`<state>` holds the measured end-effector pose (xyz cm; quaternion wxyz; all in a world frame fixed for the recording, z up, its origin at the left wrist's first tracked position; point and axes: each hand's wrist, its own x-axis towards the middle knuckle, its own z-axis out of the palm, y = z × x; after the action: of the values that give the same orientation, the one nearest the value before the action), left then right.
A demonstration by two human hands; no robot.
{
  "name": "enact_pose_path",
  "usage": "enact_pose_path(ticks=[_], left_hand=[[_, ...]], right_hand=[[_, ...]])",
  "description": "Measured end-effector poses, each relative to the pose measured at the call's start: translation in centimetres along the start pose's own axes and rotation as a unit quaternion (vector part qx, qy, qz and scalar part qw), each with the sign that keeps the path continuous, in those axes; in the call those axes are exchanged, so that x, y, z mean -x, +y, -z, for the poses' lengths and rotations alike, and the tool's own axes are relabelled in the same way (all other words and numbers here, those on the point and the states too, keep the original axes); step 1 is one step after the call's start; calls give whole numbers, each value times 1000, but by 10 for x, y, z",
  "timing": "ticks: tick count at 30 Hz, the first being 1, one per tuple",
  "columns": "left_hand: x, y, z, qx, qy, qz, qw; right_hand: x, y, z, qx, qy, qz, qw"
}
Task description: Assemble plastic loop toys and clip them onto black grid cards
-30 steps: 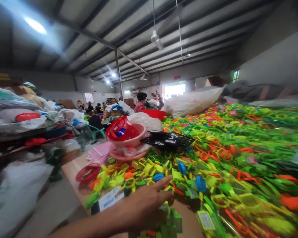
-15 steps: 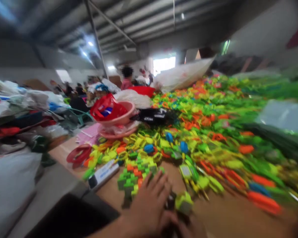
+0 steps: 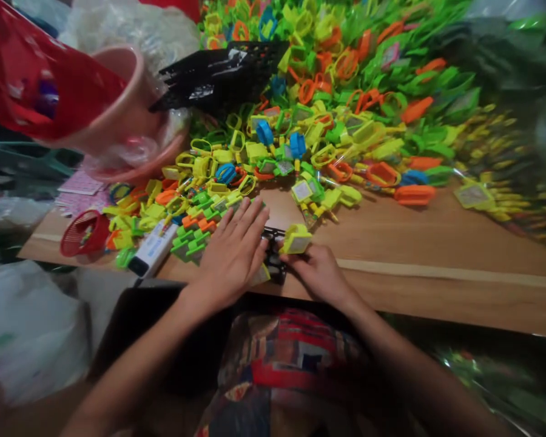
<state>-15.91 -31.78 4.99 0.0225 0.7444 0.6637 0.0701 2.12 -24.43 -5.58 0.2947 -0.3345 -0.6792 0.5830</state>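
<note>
My left hand (image 3: 234,252) lies with fingers stretched out, palm down, over the left side of a small black frame (image 3: 275,252) at the table's near edge. Part of a pale yellow piece shows below that palm. On the other side, my right hand (image 3: 321,273) has its thumb and fingers closed at a yellow toy watch (image 3: 296,240) with a greyish square face, close to the frame. Left of my left hand stand rows of green and orange blocky pieces (image 3: 193,237). What lies beneath the left palm is hidden.
A heap of toy watches (image 3: 318,139) covers the far side of the wooden table (image 3: 418,243). At left are a white box with a dark end (image 3: 153,249), a red basket (image 3: 85,233) and a pink basin (image 3: 131,115). A black perforated sheet (image 3: 218,79) lies behind.
The view has tilted down from the hall to the table and my lap. My left hand remains spread flat; the yellow toy watch stays by my right hand, now seen more clearly.
</note>
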Motion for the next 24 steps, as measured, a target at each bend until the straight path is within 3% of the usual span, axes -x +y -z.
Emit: enact_pose_path(ticks=[5, 9, 13, 19, 22, 24], left_hand=[[1, 1, -4, 8, 7, -3, 1000], [6, 0, -2, 33, 8, -7, 999], [5, 0, 4, 81, 0, -12, 997], [-15, 5, 0, 46, 5, -9, 999], [-19, 6, -3, 30, 14, -14, 999], [-17, 4, -4, 29, 18, -29, 999]], right_hand=[[-7, -5, -12, 75, -45, 96, 992], [-8, 5, -15, 157, -36, 211, 964], [-5, 19, -18, 193, -36, 277, 940], [-4, 18, -26, 222, -76, 264, 936], [-11, 1, -7, 222, -106, 253, 936], [-17, -13, 15, 223, -71, 232, 944]])
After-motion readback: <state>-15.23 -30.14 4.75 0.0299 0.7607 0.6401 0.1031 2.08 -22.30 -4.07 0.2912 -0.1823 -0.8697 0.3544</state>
